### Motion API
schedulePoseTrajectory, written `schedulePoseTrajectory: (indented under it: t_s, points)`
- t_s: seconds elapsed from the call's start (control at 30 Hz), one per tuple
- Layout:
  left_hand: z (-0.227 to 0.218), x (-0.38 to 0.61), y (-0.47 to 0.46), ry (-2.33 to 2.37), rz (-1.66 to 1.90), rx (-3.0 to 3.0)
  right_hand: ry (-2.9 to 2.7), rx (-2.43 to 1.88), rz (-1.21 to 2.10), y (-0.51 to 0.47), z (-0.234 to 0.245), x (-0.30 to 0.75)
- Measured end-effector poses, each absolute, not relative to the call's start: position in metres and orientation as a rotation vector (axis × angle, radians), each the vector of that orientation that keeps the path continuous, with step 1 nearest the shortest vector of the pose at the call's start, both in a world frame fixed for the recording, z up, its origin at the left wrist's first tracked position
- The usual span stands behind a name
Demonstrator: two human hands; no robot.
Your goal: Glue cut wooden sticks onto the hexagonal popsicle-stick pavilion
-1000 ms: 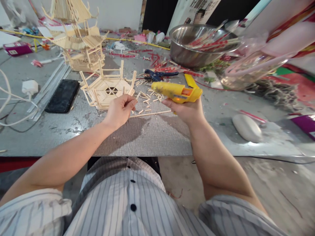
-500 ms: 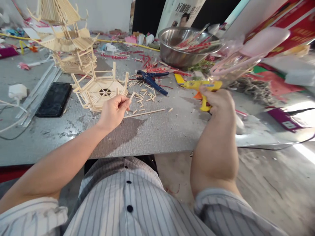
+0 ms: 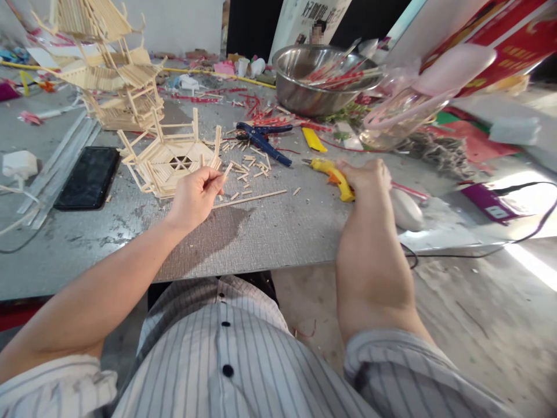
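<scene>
My left hand (image 3: 194, 196) pinches a short wooden stick (image 3: 227, 170) just in front of a hexagonal stick model (image 3: 167, 160) on the grey table (image 3: 270, 232). My right hand (image 3: 364, 179) is closed round a yellow glue gun (image 3: 331, 176), which lies low on the table to the right with its nozzle pointing left. A long stick (image 3: 250, 198) and several short cut sticks (image 3: 248, 168) lie between the hands.
A tall stick pagoda (image 3: 104, 69) stands at the back left. A black phone (image 3: 88, 177) lies left of the model. Blue cutters (image 3: 261, 139) and a steel bowl (image 3: 319, 78) of sticks sit behind. A white oval object (image 3: 407, 210) and a black cable (image 3: 478, 252) lie right.
My right hand has carried the glue gun from the middle out to the right and lowered it onto the table. My left hand has kept its stick near the model.
</scene>
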State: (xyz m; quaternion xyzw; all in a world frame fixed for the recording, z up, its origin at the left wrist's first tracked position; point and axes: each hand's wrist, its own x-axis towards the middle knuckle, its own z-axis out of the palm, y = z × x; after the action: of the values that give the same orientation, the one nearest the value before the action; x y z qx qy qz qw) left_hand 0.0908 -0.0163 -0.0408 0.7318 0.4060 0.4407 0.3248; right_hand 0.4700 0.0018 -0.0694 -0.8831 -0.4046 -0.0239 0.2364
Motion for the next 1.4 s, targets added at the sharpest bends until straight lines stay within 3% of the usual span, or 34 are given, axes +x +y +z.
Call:
schedulePoseTrajectory:
  t_s: [0.1, 0.2, 0.33, 0.53, 0.63, 0.9, 1.1, 1.4]
  points:
    - [-0.041, 0.091, -0.016, 1.072, 1.152, 1.914, -0.765, -2.506, 0.047, -0.001, -0.058, 0.457]
    - [-0.040, 0.091, -0.016, 1.076, 1.160, 1.915, -0.826, -2.373, -0.083, 0.000, -0.049, 0.440]
    - [-0.037, 0.090, -0.015, 1.084, 1.188, 1.937, -1.285, -2.033, -0.167, 0.004, -0.043, 0.401]
    - [-0.034, 0.086, -0.015, 1.100, 1.260, 1.990, -2.245, -1.547, 0.146, -0.006, -0.042, 0.306]
    - [-0.034, 0.086, -0.015, 1.083, 1.272, 1.994, -2.410, -1.581, 0.210, -0.008, -0.039, 0.269]
    - [-0.033, 0.086, -0.015, 1.150, 1.242, 1.916, -2.228, -1.932, 0.504, 0.001, -0.033, 0.235]
    - [-0.033, 0.087, -0.015, 1.163, 1.238, 1.871, -2.190, -1.654, 0.467, 0.010, -0.024, 0.275]
    - [-0.036, 0.089, -0.013, 1.156, 1.204, 1.833, -2.603, -1.555, 0.371, 0.008, -0.039, 0.281]
